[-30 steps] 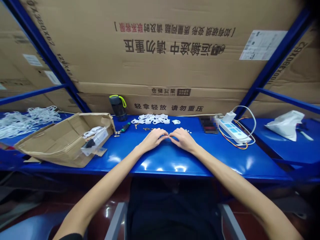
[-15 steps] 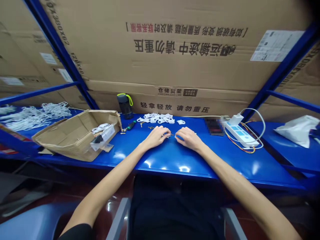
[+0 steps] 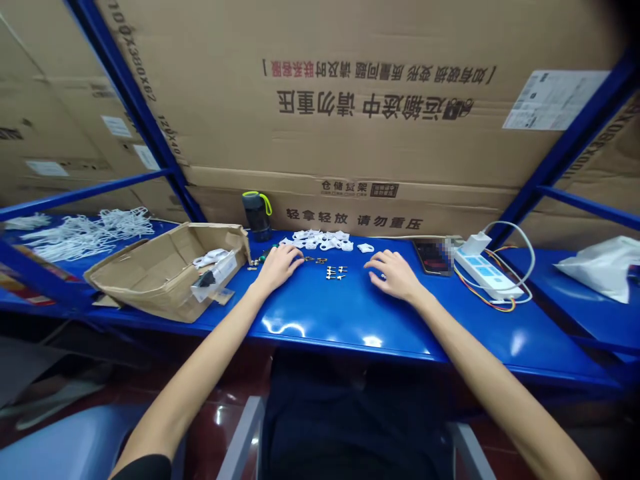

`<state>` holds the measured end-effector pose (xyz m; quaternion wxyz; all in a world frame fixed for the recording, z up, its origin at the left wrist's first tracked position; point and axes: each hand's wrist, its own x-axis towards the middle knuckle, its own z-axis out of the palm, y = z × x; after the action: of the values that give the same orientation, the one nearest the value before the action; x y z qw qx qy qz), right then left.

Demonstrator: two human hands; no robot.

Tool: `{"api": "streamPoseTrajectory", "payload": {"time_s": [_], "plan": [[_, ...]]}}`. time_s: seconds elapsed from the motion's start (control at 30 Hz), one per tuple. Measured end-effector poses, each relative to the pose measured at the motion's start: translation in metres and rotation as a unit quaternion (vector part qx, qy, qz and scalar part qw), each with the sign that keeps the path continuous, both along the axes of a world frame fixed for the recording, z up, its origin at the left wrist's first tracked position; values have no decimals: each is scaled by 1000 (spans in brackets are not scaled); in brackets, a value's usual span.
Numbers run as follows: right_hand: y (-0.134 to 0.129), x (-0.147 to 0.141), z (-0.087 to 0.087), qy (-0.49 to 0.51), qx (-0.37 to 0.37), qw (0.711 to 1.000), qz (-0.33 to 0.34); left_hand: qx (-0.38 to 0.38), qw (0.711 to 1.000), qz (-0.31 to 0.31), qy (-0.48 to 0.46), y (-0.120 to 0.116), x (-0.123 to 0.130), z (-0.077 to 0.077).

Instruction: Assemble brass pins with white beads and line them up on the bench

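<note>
My left hand (image 3: 281, 268) hovers over the blue tabletop with its fingers apart. It is beside a green-handled screwdriver (image 3: 273, 251), which it partly hides, and a few small brass pieces (image 3: 315, 259). Between my two hands, several small brass pins with pale parts (image 3: 336, 272) lie in two short columns. My right hand (image 3: 396, 275) stands to their right, fingers bent and spaced apart. A tiny pale spot shows between those fingers; whether it is held or lies on the table, I cannot tell. Behind the pins is a pile of white plastic pieces (image 3: 320, 240), with a single white piece (image 3: 365, 248) apart from it.
An open cardboard box (image 3: 145, 293) with bagged parts stands at the left. A dark bottle (image 3: 257, 217) is at the back. On the right lie a phone (image 3: 433, 257) and a power strip (image 3: 487, 273) with cables. White cords (image 3: 85, 233) are piled far left, a white bag (image 3: 600, 267) far right.
My hands, close together over the table half a second ago, have moved apart, the left one leftward and the right one slightly rightward. The columns of brass pins are now uncovered. The view has shifted slightly.
</note>
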<state>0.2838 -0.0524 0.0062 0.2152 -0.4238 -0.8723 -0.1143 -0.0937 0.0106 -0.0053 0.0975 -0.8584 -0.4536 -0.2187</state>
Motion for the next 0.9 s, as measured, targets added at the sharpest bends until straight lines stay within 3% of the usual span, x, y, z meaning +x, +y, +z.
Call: {"api": "streamPoseTrajectory", "payload": {"time_s": [0.17,0.4,0.57,0.77,0.9], "plan": [[-1,-44,-16,-14,-52,995,86,9,996,-85,-30,-8,38,10],[6,-45,-31,75,-99,986,108,6,979,-195,-63,-4,94,16],[8,-39,-30,78,-85,989,96,-27,971,-215,-105,-18,99,13],[6,-34,-25,142,-46,987,54,-123,962,-214,-118,-29,104,7],[0,-33,-19,170,-26,982,78,-157,953,-209,-152,-33,114,7]]}}
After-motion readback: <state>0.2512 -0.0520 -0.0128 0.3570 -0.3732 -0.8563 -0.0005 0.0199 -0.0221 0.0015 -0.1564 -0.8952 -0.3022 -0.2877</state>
